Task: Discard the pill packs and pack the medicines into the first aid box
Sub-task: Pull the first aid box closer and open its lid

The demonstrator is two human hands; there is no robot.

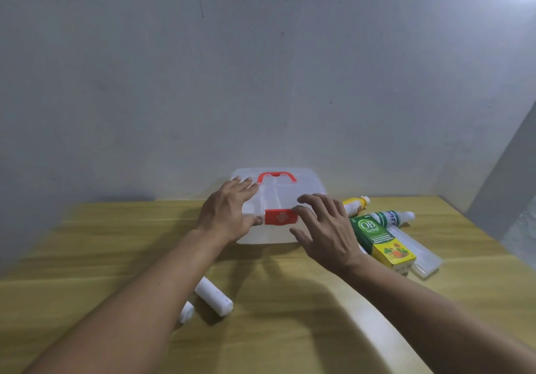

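Note:
A translucent white first aid box (278, 196) with a red handle (277, 177) and a red latch (280, 217) stands shut at the back of the wooden table (116, 243). My left hand (227, 214) rests on the box's left side, thumb beside the latch, fingers spread. On the right of the latch is my right hand (324, 228), its fingertips touching the latch's edge. Right of the box lie a green and yellow OB herbal carton (380, 240), a yellow bottle (355, 205) and a green-white bottle (388, 218). No pill packs are visible.
Two white rolls (213, 296) lie on the table under my left forearm. A clear flat plastic case (417, 254) sits under the carton. A pale curved chair edge (385, 333) crosses the lower right. A grey wall stands right behind the box.

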